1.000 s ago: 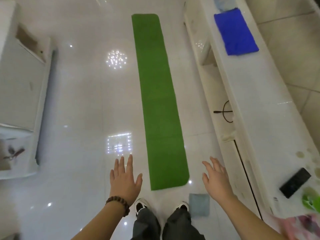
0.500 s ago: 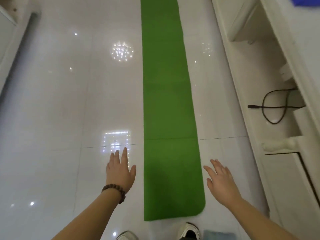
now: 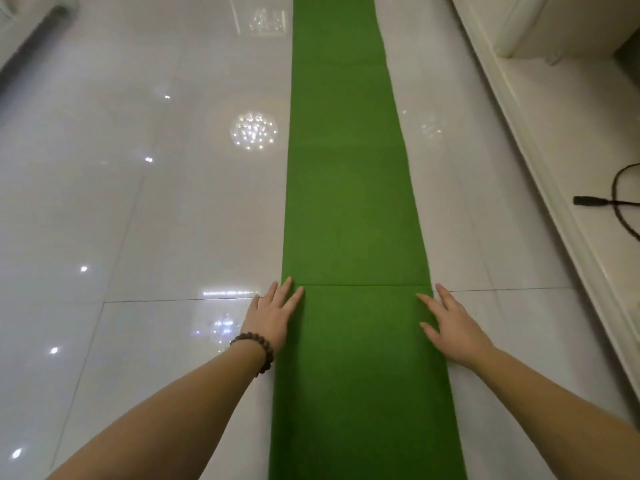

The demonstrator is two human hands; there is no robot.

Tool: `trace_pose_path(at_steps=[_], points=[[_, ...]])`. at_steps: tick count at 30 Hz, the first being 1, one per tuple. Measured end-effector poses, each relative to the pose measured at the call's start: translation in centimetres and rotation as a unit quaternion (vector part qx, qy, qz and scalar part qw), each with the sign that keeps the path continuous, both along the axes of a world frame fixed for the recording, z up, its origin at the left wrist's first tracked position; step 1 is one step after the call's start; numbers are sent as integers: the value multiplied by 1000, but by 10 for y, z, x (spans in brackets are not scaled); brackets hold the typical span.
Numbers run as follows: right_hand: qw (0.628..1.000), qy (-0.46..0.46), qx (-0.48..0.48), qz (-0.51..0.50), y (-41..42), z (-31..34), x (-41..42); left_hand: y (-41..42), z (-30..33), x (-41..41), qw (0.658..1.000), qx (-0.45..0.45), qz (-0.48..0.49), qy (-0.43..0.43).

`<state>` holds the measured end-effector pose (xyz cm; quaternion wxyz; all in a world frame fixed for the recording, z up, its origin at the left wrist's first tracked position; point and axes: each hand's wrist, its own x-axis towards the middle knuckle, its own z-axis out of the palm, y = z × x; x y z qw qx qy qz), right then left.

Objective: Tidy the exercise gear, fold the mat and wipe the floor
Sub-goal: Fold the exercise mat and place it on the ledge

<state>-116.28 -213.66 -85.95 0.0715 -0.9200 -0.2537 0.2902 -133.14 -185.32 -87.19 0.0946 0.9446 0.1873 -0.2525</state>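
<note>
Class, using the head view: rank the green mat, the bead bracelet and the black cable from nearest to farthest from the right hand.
1. Green mat: under the right hand, at its right edge.
2. Bead bracelet: across the mat, on the left wrist.
3. Black cable: far right, on the white ledge.

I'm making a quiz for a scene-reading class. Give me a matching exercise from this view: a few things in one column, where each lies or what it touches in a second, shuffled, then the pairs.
Things:
1. left hand
2. right hand
3. black cable
4. beaded bracelet

Places:
A. on the white ledge at the right
B. at the green mat's left edge
C. around the left wrist
D. at the mat's right edge

Pairs: 1-B, 2-D, 3-A, 4-C
</note>
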Motion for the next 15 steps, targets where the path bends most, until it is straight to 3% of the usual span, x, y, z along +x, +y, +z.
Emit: trace_pose_path(at_steps=[6, 11, 15], points=[[1000, -11, 18, -11, 6, -26, -14, 26, -18, -10, 981, 79, -175, -11], [999, 9, 17, 29, -4, -25, -8, 54, -24, -24, 950, 69, -305, -29], [985, -46, -26, 166, -27, -18, 3, 62, -22, -24, 944, 22, -321, -72]])
